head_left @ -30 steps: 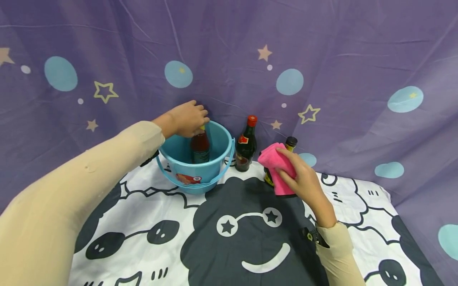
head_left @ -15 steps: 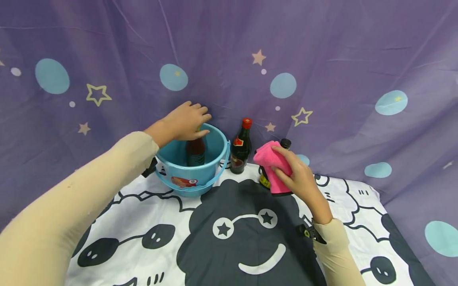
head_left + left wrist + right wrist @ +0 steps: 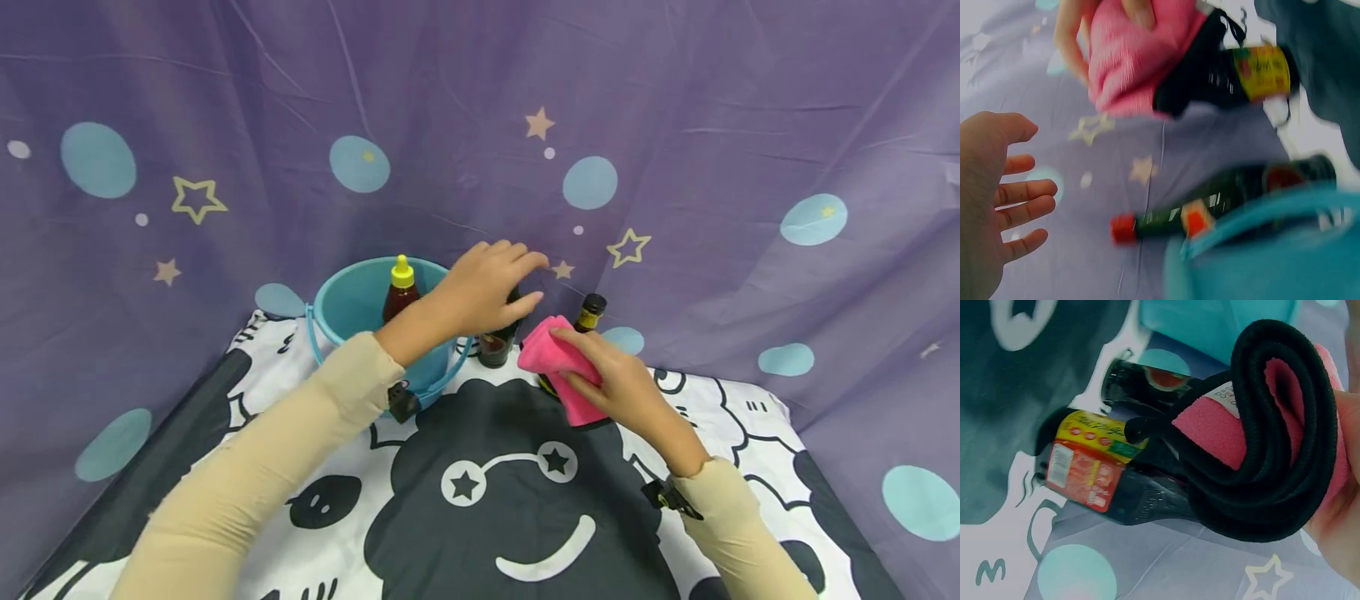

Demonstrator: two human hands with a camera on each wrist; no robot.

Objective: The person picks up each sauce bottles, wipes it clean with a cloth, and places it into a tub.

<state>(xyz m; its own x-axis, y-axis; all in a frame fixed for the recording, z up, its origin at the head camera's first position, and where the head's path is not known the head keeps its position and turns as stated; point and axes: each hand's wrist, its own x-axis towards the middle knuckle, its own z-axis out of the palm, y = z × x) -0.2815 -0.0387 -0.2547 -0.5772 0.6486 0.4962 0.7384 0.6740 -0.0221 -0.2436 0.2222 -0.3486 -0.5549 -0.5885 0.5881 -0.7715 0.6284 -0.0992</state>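
My left hand [image 3: 487, 287] reaches over the bucket's right rim with fingers spread and nothing in them. In the head view it hides the top of a dark green bottle [image 3: 493, 348]; the left wrist view shows its red cap [image 3: 1124, 229], apart from the fingers. My right hand [image 3: 611, 385] holds a folded pink towel [image 3: 557, 360] with black edging. Behind the towel stands a dark sauce bottle [image 3: 591, 312] with a black cap and a yellow and red label [image 3: 1094, 462]. A squeeze bottle [image 3: 401, 287] with a yellow nozzle cap stands in the blue bucket [image 3: 348, 292].
The bucket's handle [image 3: 456, 367] hangs down at its front right. A cartoon-printed cloth [image 3: 480, 533] covers the table. Right behind the bottles hangs a purple curtain [image 3: 450, 100] with stars and dots.
My left hand has let go of the squeeze bottle, leaving it in the bucket, and moved right to the red-capped bottle. The right hand keeps its hold on the towel, now tilted slightly.
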